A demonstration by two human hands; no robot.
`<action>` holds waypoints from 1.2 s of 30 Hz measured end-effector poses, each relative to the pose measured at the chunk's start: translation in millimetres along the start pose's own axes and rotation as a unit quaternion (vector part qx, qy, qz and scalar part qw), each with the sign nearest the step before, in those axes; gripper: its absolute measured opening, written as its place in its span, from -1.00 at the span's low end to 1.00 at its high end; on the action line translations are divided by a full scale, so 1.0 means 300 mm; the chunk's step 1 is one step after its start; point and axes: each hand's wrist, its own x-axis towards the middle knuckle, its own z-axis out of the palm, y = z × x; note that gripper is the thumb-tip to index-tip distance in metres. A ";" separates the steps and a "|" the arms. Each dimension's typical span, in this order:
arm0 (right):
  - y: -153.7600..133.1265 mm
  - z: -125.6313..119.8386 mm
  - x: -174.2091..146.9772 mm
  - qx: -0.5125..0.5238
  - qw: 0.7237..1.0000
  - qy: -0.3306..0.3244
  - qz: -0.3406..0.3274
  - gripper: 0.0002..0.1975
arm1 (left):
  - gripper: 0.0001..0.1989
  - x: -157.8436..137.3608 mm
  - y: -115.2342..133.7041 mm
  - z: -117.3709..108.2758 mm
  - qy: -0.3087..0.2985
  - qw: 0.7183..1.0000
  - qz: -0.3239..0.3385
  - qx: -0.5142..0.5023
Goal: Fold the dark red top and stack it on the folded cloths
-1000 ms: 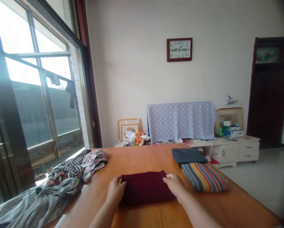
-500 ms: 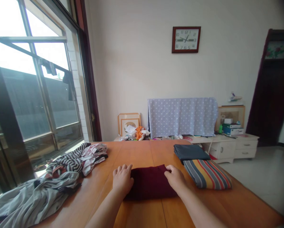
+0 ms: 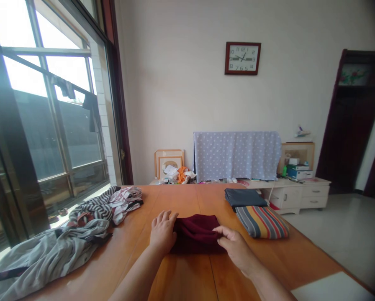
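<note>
A folded maroon garment (image 3: 196, 236) lies on the wooden table in front of me, its top layer creased and slightly lifted. At its left edge is my left hand (image 3: 163, 232), fingers bent around the cloth's corner, fingertips partly hidden. On the opposite side, my right hand (image 3: 236, 248) pinches the garment's right edge between thumb and forefinger. Beyond that hand lie a folded striped cloth (image 3: 263, 222), in grey, yellow and red, and a folded dark navy cloth (image 3: 245, 197).
Crumpled clothes lie along the table's left side: a grey garment (image 3: 55, 255), a black-and-white striped one (image 3: 96, 205) and a pale patterned one (image 3: 126, 200). A window (image 3: 65, 125) is at left. Behind the table (image 3: 175, 198) stands a white cabinet (image 3: 313, 194).
My right hand has drawn the garment's right upper edge toward me, wrinkling its top layer. My left hand stays by the left edge. The view has turned slightly right.
</note>
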 end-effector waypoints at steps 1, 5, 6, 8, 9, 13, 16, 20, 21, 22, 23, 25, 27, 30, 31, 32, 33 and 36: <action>-0.008 -0.004 -0.021 -0.016 1.000 0.001 0.002 -0.81 | -0.41 -0.011 0.007 -0.014 -0.008 1.000 0.007 -0.002; -0.019 -0.026 -0.105 -0.047 0.998 0.027 -0.017 -0.82 | -0.61 -0.086 0.036 -0.112 -0.001 0.999 0.036 -0.012; -0.016 -0.033 -0.127 -0.048 0.998 0.033 -0.022 -0.81 | -0.63 -0.115 0.042 -0.142 0.005 0.999 0.043 -0.012; -0.001 -0.045 -0.173 -0.047 0.998 0.042 -0.019 -0.82 | -0.66 -0.181 0.052 -0.198 -0.001 0.999 0.042 -0.004; 0.010 -0.050 -0.196 -0.049 0.998 0.046 -0.013 -0.82 | -0.68 -0.217 0.056 -0.220 -0.015 0.999 0.049 -0.002; 0.066 -0.070 -0.272 -0.098 0.994 0.058 -0.002 -0.85 | -0.62 -0.363 0.066 -0.262 -0.035 0.995 0.095 -0.020; 0.104 -0.079 -0.312 -0.159 0.984 0.075 -0.010 -0.81 | -0.60 -0.450 0.077 -0.254 -0.051 0.993 0.102 -0.028; 0.123 -0.081 -0.350 -0.221 0.972 0.079 -0.015 -0.75 | -0.63 -0.524 0.089 -0.236 -0.068 0.993 0.093 -0.038; 0.122 -0.080 -0.357 -0.230 0.970 0.077 -0.017 -0.74 | -0.63 -0.535 0.089 -0.233 -0.067 0.993 0.089 -0.040; 0.120 -0.079 -0.364 -0.237 0.968 0.076 -0.018 -0.74 | -0.62 -0.544 0.087 -0.232 -0.066 0.993 0.086 -0.041; 0.118 -0.078 -0.370 -0.243 0.967 0.077 -0.019 -0.73 | -0.62 -0.550 0.084 -0.232 -0.068 0.993 0.082 -0.043; 0.115 -0.077 -0.380 -0.257 0.963 0.078 -0.021 -0.71 | -0.64 -0.559 0.078 -0.235 -0.079 0.993 0.069 -0.049; 0.115 -0.077 -0.387 -0.269 0.960 0.078 -0.019 -0.70 | -0.69 -0.565 0.074 -0.242 -0.095 0.992 0.055 -0.061; 0.122 -0.076 -0.394 -0.273 0.959 0.074 -0.014 -0.71 | -0.79 -0.573 0.078 -0.255 -0.107 0.990 0.034 -0.090; 0.125 -0.076 -0.395 -0.273 0.959 0.074 -0.012 -0.71 | -0.79 -0.576 0.081 -0.259 -0.106 0.989 0.028 -0.099; 0.127 -0.075 -0.397 -0.274 0.959 0.075 -0.012 -0.71 | -0.77 -0.579 0.084 -0.262 -0.103 0.989 0.023 -0.107; 0.128 -0.074 -0.398 -0.276 0.958 0.077 -0.012 -0.71 | -0.74 -0.583 0.087 -0.264 -0.098 0.988 0.020 -0.115; 0.131 -0.072 -0.400 -0.288 0.954 0.077 -0.015 -0.70 | -0.61 -0.593 0.090 -0.259 -0.075 0.988 0.024 -0.135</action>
